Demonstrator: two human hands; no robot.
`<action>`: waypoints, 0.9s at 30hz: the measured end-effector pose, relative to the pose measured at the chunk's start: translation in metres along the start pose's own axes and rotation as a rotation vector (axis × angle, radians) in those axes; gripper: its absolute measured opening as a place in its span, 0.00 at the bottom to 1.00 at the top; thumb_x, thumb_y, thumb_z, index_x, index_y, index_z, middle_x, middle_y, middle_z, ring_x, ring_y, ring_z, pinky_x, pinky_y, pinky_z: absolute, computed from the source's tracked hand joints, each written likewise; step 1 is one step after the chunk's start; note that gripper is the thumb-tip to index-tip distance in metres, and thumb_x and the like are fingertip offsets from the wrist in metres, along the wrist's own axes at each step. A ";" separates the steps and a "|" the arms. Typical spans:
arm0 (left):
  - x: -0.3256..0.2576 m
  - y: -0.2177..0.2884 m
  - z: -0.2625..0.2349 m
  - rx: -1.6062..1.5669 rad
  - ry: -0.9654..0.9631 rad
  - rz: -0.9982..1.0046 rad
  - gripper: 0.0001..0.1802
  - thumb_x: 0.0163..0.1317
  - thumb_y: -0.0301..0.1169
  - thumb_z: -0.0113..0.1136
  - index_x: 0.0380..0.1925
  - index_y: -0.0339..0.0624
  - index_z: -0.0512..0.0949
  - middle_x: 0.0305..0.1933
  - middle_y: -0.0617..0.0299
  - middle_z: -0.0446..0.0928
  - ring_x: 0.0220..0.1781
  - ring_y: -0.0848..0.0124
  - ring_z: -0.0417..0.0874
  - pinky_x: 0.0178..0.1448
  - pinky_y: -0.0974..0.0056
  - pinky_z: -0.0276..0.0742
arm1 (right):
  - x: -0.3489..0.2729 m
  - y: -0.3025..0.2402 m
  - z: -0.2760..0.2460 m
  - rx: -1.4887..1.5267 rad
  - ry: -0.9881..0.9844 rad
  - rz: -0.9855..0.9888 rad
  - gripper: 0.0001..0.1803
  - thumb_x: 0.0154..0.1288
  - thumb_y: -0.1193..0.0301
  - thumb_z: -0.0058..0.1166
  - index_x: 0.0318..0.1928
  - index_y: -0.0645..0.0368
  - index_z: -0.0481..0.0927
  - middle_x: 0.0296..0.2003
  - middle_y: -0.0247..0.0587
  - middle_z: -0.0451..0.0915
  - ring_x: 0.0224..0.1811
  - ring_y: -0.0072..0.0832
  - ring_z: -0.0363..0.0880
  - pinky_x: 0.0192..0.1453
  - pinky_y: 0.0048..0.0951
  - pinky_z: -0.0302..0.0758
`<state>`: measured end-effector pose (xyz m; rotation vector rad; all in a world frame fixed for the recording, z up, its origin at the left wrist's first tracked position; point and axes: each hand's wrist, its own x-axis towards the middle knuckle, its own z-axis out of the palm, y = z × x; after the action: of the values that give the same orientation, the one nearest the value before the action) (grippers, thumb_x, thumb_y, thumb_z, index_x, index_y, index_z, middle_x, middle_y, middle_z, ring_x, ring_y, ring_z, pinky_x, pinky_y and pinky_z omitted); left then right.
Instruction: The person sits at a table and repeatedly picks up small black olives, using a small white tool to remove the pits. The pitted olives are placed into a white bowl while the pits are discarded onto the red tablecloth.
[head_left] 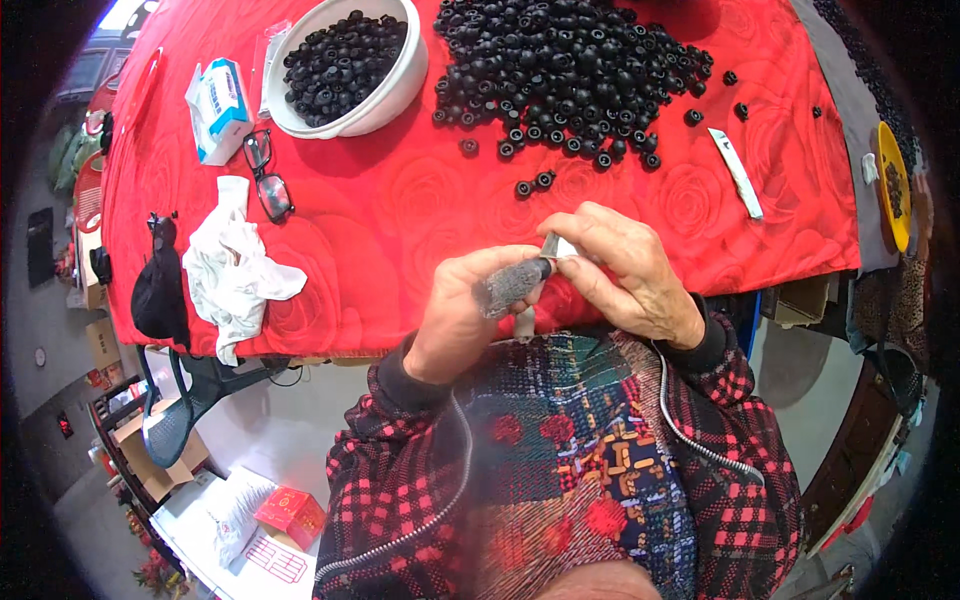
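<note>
Near side of the pile [575, 75], both hands meet at chest height, thumbs toward each other. The left hand [452, 308] comes in on a bent forearm, nearer the wearer than the pile and slightly left of it, its fingers curled firmly around the grey handle of a tool [508, 290]. That handle tilts, its dark collar and pale tip pointing up and right toward the pile. The right hand [635, 275], on the pile's near side too, arches over from the right, wrist bent, knuckles up; thumb and forefinger close in a narrow pinch on a white bit [567, 248] beside the tip. Whether they also press the tool, I cannot tell. Left of the pile stands the bowl [412, 85], filled with like black pieces; nearer and farther left lie the glasses [270, 185]. Right of the pile, nearer, lies a white strip [736, 175].
</note>
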<state>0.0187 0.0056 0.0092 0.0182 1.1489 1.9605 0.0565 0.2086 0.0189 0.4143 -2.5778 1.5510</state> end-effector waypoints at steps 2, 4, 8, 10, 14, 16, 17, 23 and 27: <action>0.000 -0.001 -0.001 0.006 0.004 -0.002 0.15 0.64 0.28 0.56 0.48 0.31 0.77 0.35 0.61 0.79 0.32 0.77 0.77 0.33 0.72 0.76 | 0.000 0.001 0.001 0.001 0.011 -0.017 0.12 0.59 0.74 0.53 0.44 0.63 0.75 0.30 0.48 0.74 0.32 0.45 0.75 0.35 0.40 0.71; 0.001 -0.001 -0.001 0.000 -0.003 0.002 0.16 0.64 0.30 0.56 0.48 0.30 0.77 0.33 0.62 0.78 0.32 0.77 0.76 0.33 0.72 0.76 | -0.001 0.003 0.001 0.010 0.013 -0.021 0.11 0.59 0.74 0.53 0.43 0.63 0.76 0.30 0.47 0.74 0.32 0.44 0.75 0.34 0.39 0.71; 0.003 -0.004 -0.004 0.016 -0.028 0.025 0.13 0.67 0.27 0.51 0.48 0.33 0.78 0.33 0.62 0.77 0.31 0.77 0.77 0.30 0.71 0.76 | -0.001 0.003 0.000 0.039 -0.003 -0.004 0.11 0.59 0.75 0.53 0.42 0.63 0.76 0.29 0.47 0.74 0.31 0.44 0.75 0.34 0.39 0.71; 0.003 -0.003 -0.003 -0.013 -0.037 0.009 0.13 0.67 0.27 0.51 0.48 0.33 0.78 0.33 0.62 0.77 0.32 0.77 0.77 0.30 0.71 0.77 | -0.002 0.004 0.000 0.046 0.000 -0.003 0.10 0.59 0.75 0.53 0.42 0.63 0.76 0.29 0.47 0.73 0.31 0.44 0.75 0.33 0.39 0.71; 0.004 -0.003 -0.003 -0.023 -0.032 0.007 0.14 0.66 0.28 0.53 0.48 0.32 0.77 0.33 0.62 0.77 0.31 0.76 0.77 0.28 0.70 0.77 | -0.003 0.007 0.002 0.052 0.012 -0.002 0.11 0.59 0.75 0.53 0.42 0.63 0.76 0.29 0.47 0.73 0.30 0.43 0.75 0.33 0.39 0.71; 0.004 -0.005 0.000 0.012 0.013 0.004 0.17 0.65 0.31 0.55 0.49 0.30 0.76 0.32 0.61 0.76 0.28 0.74 0.76 0.26 0.69 0.76 | -0.003 0.008 0.002 0.060 0.013 0.013 0.11 0.59 0.75 0.53 0.42 0.63 0.76 0.29 0.47 0.73 0.31 0.44 0.75 0.33 0.39 0.71; 0.005 -0.005 0.000 0.029 0.015 -0.006 0.15 0.65 0.29 0.54 0.48 0.31 0.77 0.32 0.61 0.77 0.29 0.75 0.76 0.27 0.70 0.77 | -0.004 0.009 0.003 0.066 0.016 0.024 0.11 0.59 0.75 0.53 0.42 0.63 0.76 0.29 0.47 0.73 0.31 0.44 0.75 0.33 0.39 0.71; 0.006 -0.003 -0.003 -0.013 -0.022 -0.008 0.13 0.67 0.26 0.52 0.48 0.32 0.78 0.33 0.61 0.77 0.31 0.76 0.77 0.28 0.70 0.77 | -0.004 0.012 0.003 0.065 0.016 0.021 0.11 0.59 0.75 0.53 0.43 0.63 0.76 0.29 0.47 0.73 0.30 0.44 0.75 0.33 0.39 0.72; 0.006 -0.004 -0.001 0.009 0.005 -0.005 0.15 0.66 0.30 0.55 0.48 0.32 0.77 0.33 0.61 0.78 0.28 0.75 0.77 0.26 0.70 0.76 | -0.004 0.012 0.004 0.072 0.016 0.034 0.11 0.59 0.75 0.52 0.43 0.63 0.76 0.29 0.47 0.73 0.30 0.44 0.75 0.33 0.39 0.71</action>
<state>0.0166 0.0100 0.0037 0.0149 1.1602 1.9522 0.0569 0.2117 0.0058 0.3643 -2.5360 1.6560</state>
